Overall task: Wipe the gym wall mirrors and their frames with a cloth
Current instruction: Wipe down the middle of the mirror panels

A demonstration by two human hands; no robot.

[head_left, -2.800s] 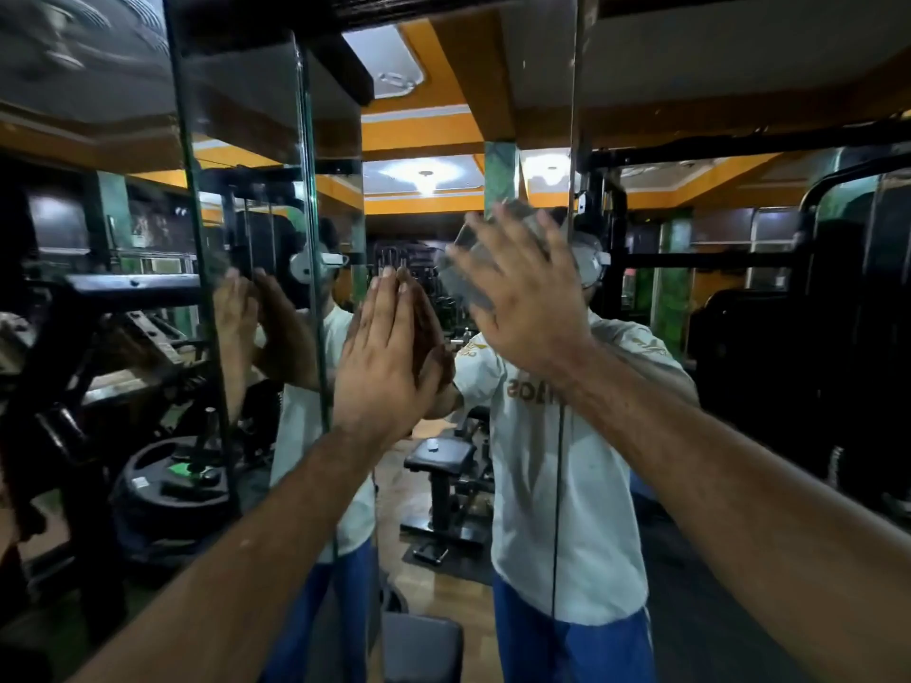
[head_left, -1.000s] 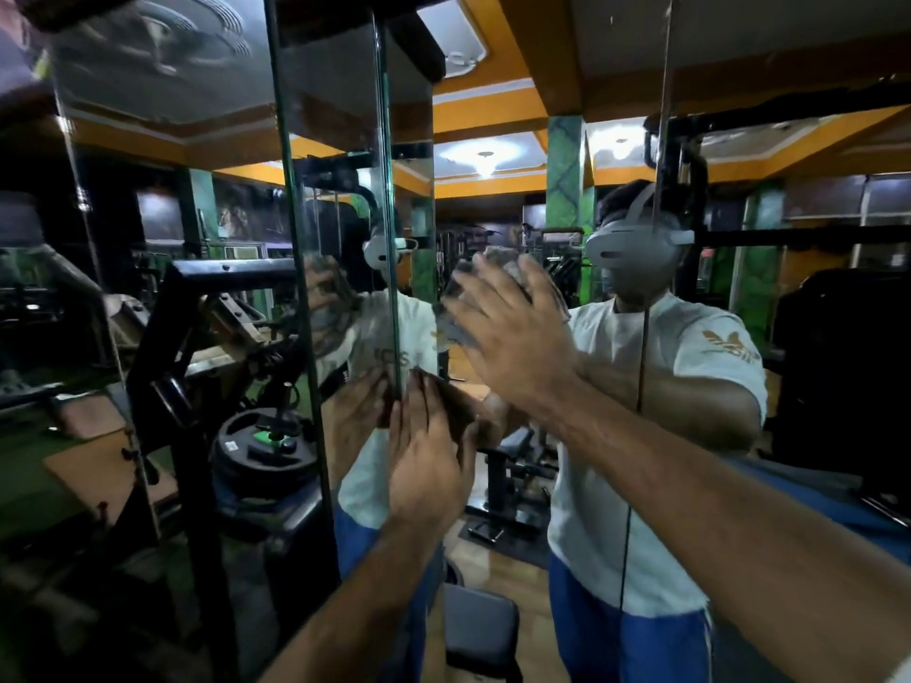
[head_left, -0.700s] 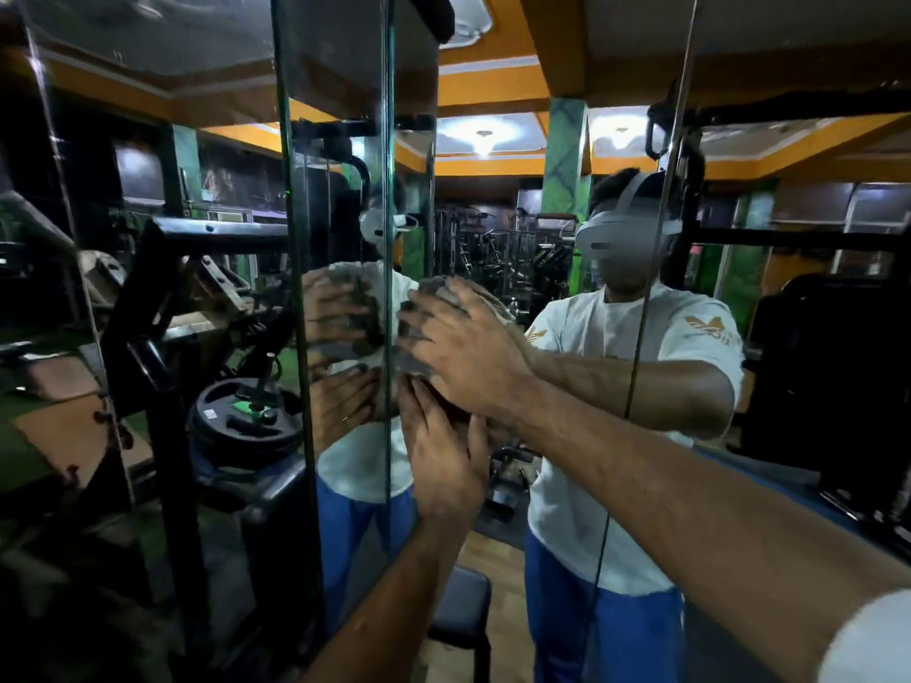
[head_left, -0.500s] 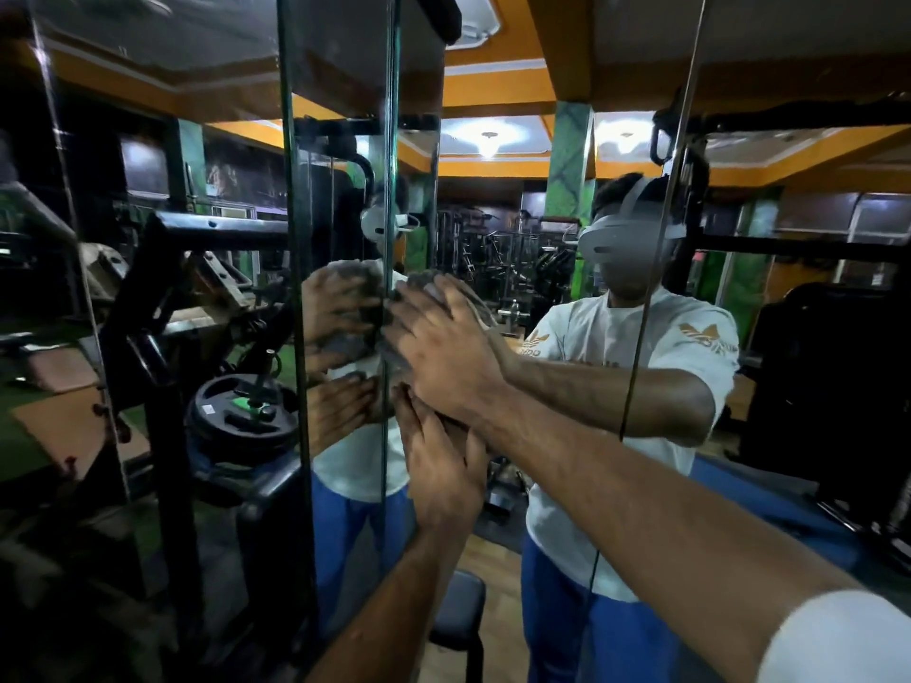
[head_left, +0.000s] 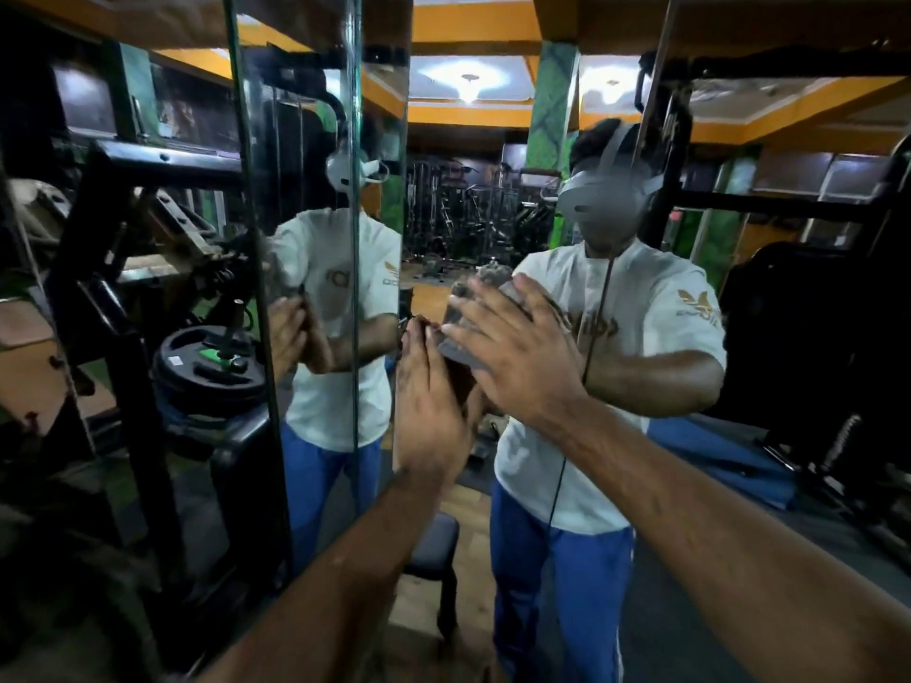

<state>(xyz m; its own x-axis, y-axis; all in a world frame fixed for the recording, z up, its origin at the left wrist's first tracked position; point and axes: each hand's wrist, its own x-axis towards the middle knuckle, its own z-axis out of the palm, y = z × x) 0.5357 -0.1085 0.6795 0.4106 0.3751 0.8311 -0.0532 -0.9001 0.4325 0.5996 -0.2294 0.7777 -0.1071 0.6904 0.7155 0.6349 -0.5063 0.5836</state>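
A wall of mirror panels [head_left: 493, 155] faces me, with a narrower angled panel [head_left: 315, 140] on the left between greenish glass edges. My right hand [head_left: 517, 352] presses a grey cloth [head_left: 485, 298] flat against the front mirror at chest height, fingers spread over it. My left hand [head_left: 429, 406] rests flat on the glass just below and left of it, fingers together and pointing up, holding nothing. A vertical seam [head_left: 611, 268] between panels runs right of the cloth.
A black weight rack with a plate [head_left: 212, 362] stands close on the left. The mirror reflects a person in a white shirt and blue trousers, a small black bench [head_left: 434, 549], gym machines and a dark machine at right [head_left: 813, 337].
My right hand slid the cloth to the right, from the corner edge onto the front mirror. My left hand stayed flat on the glass below it. The view shifted slightly left.
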